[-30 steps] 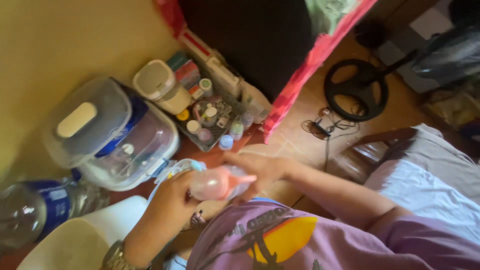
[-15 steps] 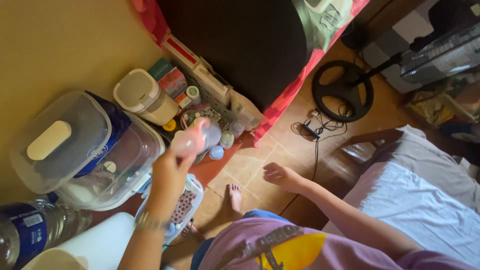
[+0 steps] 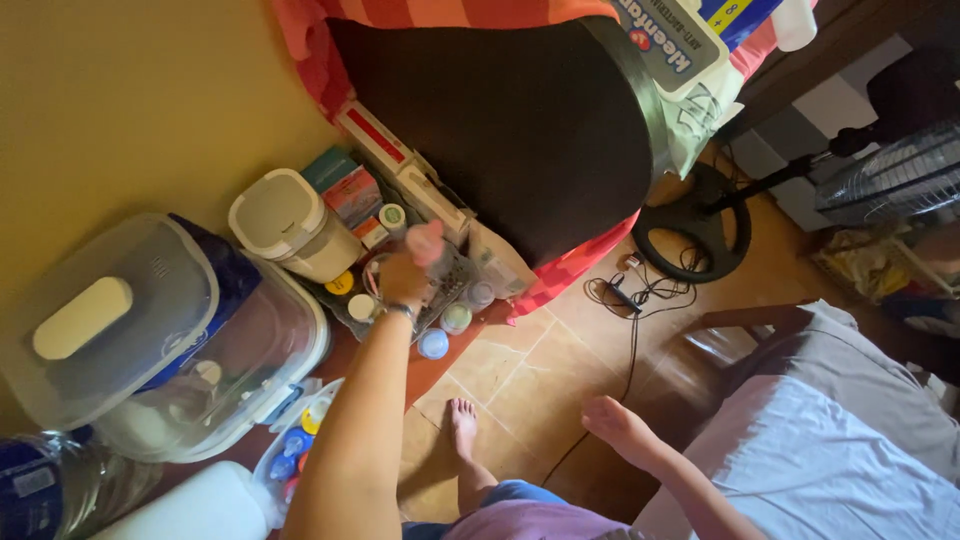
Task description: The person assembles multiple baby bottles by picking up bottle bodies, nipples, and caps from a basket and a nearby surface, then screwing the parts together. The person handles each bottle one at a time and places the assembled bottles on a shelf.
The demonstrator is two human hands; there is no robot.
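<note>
My left hand (image 3: 403, 277) is stretched out over a grey basket (image 3: 452, 281) by the wall, closed around a pink baby bottle (image 3: 426, 240) held upright above it. Several small capped bottles (image 3: 457, 318) stand in and beside the basket. My right hand (image 3: 617, 427) hangs low over the tiled floor near the bed, fingers loosely apart and holding nothing.
A white lidded canister (image 3: 290, 225) and a big clear lidded container (image 3: 150, 330) stand left of the basket. A water bottle (image 3: 35, 490) lies at the bottom left. A fan base (image 3: 697, 228) and cables (image 3: 630, 295) are on the floor. The bed (image 3: 840, 440) is at the right. My bare foot (image 3: 462, 425) is below.
My left hand carried the pink bottle away from my body to above the basket. My right hand let go of the bottle and dropped toward the bed side.
</note>
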